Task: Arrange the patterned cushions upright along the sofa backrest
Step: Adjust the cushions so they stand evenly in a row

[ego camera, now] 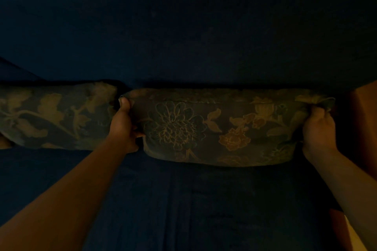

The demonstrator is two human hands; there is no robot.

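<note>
The left hand (124, 126) and the right hand (318, 128) each squeeze one end of the flower cushion (220, 128). It stands on the blue sofa (183, 199) against the backrest (183, 36), beside another cushion (57, 116). Let go too fast, and it may flop forward.

One head view – close above the sofa seat (183, 199), facing its backrest (183, 26).

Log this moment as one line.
left hand: grip on floral cushion left end | right hand: grip on right end | second cushion: beside, against backrest
</note>
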